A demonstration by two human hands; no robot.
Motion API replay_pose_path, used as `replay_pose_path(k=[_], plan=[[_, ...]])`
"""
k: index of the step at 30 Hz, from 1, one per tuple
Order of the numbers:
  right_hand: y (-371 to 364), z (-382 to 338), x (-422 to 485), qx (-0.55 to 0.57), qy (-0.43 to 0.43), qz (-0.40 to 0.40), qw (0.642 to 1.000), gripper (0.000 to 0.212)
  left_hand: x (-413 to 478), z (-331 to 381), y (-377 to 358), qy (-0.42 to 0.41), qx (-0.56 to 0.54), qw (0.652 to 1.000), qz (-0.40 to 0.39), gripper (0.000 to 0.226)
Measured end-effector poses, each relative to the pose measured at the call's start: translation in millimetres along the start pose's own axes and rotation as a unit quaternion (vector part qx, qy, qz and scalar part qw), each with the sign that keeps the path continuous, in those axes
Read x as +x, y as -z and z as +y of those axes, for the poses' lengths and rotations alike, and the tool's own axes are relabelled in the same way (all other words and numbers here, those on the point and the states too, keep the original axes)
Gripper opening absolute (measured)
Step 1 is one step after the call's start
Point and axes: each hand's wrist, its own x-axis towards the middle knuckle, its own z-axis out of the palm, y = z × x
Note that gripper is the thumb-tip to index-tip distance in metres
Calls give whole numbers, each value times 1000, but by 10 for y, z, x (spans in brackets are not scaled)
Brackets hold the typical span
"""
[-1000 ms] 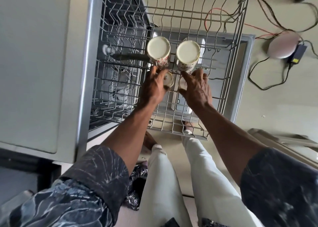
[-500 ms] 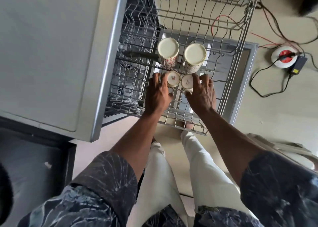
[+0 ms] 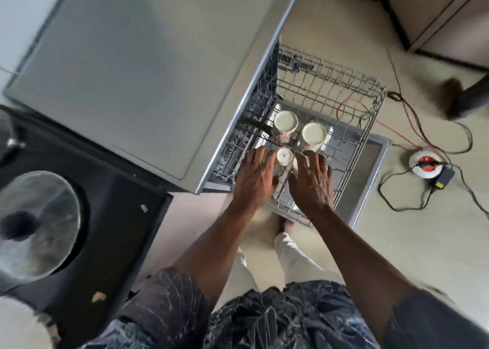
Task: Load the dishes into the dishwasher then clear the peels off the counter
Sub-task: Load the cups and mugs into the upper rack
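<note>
The wire dishwasher rack (image 3: 352, 116) is pulled out from the grey dishwasher (image 3: 148, 65). Two tall patterned mugs stand upside down in it, one on the left (image 3: 285, 125) and one on the right (image 3: 313, 135). A small upturned cup (image 3: 284, 156) sits in front of them; a second small cup is mostly hidden behind my right hand. My left hand (image 3: 255, 180) and my right hand (image 3: 312, 183) hover over the rack's near edge with fingers spread, holding nothing.
A black counter (image 3: 111, 216) at lower left carries a glass lid (image 3: 37, 224) and peel scraps (image 3: 98, 297). The open dishwasher door (image 3: 370, 174) lies below the rack. Cables and a round white power reel (image 3: 423, 163) lie on the floor at right.
The view has swung back and left, bringing the counter and lid into sight. Both hands have let go of the small cups and drawn back over the rack's near edge.
</note>
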Motion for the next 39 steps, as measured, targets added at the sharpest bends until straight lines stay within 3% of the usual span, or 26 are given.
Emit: replay_pose_path(k=[10, 17, 22, 33, 39], plan=[[623, -715, 94, 21, 49, 52, 997, 53, -328, -175, 724, 13, -34, 988, 150, 59], [713, -1377, 156, 10, 133, 48, 990, 54, -707, -788, 1232, 165, -12, 956, 243, 50], [614, -2094, 103, 19, 235, 30, 971, 56, -1214, -1313, 1413, 250, -23, 942, 225, 56], [176, -3752, -383, 14, 425, -40, 904, 57, -2658, -2297, 1688, 445, -68, 844, 291, 64], [20, -4513, -686, -4, 505, -77, 860, 56, -3428, -2704, 1735, 509, -64, 790, 335, 60]])
